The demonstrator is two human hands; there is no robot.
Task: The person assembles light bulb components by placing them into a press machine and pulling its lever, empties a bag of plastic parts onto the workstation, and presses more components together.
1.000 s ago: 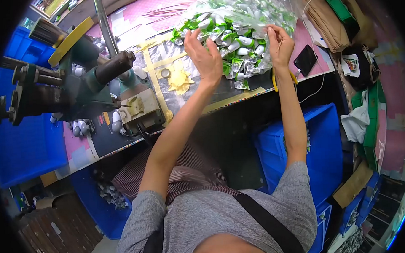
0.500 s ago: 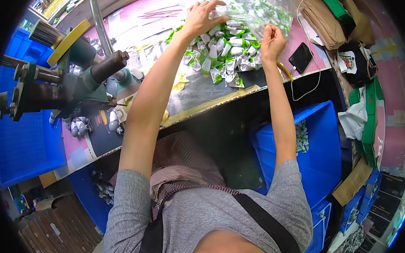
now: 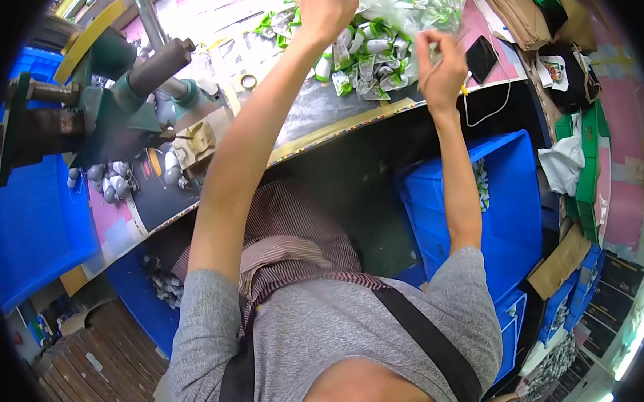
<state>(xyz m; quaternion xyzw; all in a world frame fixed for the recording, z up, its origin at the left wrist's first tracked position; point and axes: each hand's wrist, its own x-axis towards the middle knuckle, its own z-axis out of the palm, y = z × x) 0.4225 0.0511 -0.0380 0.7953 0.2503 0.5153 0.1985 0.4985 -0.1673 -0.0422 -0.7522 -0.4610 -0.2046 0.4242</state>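
The left hand [image 3: 327, 13] has reached farther back. Nearer, the right hand [image 3: 443, 72] is curled; I can't tell if either grip holds anything. Green-and-white pieces [image 3: 376, 46] lie heaped on the surface [image 3: 309, 119], some under clear plastic [image 3: 430, 7].

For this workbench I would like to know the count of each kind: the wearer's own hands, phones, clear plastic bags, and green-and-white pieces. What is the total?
Hands, left hand and right hand: 2
Phone: 1
Clear plastic bag: 1
Green-and-white pieces: many, overlapping, not countable
Total without the pieces: 4
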